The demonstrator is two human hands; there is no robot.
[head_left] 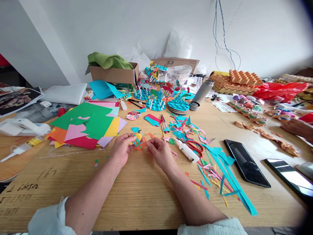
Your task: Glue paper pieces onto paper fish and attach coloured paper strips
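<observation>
Wooden desk [73, 195] strewn with paper scraps: your left hand [121, 149] and right hand [158, 151] meet at a small orange-and-teal paper cutout [140, 144], the fingers [130, 138] of both pinched closed on it. Right of the cutout lie a glue bottle [187, 150] and red scissors [195, 147]; left of it, stacked colored paper [85, 125].

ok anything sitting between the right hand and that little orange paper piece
Nothing visible stands in the way: the fingertips of the right hand are right at the orange paper piece, which the left hand pinches from the other side. The white glue bottle lies beyond the right hand, not between them.
</observation>
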